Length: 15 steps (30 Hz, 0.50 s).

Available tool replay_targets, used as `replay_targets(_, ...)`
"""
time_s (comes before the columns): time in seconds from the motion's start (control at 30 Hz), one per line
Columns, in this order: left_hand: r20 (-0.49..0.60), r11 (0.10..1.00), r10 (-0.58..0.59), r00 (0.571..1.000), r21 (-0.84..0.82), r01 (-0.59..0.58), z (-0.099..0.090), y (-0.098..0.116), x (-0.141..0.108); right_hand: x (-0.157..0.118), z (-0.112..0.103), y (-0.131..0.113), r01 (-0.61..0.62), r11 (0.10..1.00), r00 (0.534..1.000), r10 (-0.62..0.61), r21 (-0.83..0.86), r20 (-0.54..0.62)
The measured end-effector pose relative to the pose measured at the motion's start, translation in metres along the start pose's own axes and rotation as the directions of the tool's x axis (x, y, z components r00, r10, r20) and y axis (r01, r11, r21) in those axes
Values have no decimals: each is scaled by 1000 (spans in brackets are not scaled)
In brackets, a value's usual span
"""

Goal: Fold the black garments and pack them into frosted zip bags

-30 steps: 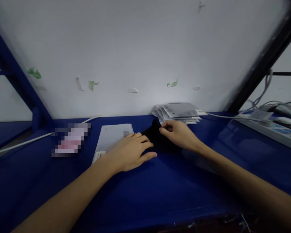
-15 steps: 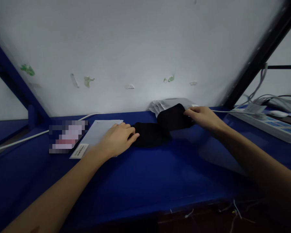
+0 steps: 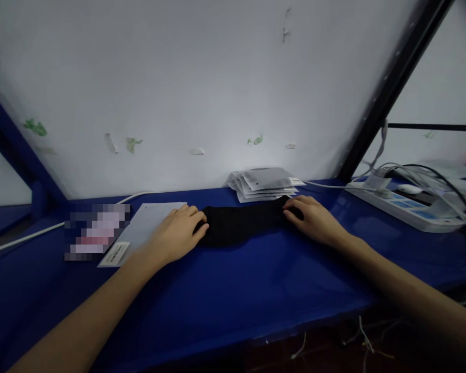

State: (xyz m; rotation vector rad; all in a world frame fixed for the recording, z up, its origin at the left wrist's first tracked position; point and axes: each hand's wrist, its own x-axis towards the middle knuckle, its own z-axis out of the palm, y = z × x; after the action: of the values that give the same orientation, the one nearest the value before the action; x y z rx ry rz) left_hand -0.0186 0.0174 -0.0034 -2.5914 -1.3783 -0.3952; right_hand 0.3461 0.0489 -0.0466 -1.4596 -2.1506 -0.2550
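Lying across mid-frame, the long black fabric strip [image 3: 238,226] is pinched by left hand [image 3: 180,232] and right hand [image 3: 314,219] at opposite ends, apparently to hold it straight.

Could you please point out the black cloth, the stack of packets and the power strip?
Black cloth [image 3: 243,226]: head view, middle of its upper surface.
Stack of packets [image 3: 270,180]: head view, top packet's face.
Power strip [image 3: 407,206]: head view, middle of its upper face.

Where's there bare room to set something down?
Bare table lies in front of the black cloth and between the right hand and power strip. Crowded: the white packet by the left hand, and the packet stack behind the cloth.
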Motion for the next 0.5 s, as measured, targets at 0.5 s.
replay_targets(0.5,70,998,-42,997,-40,45,-2,0,2,-5,8,7,-100,991,995,99,92,13)
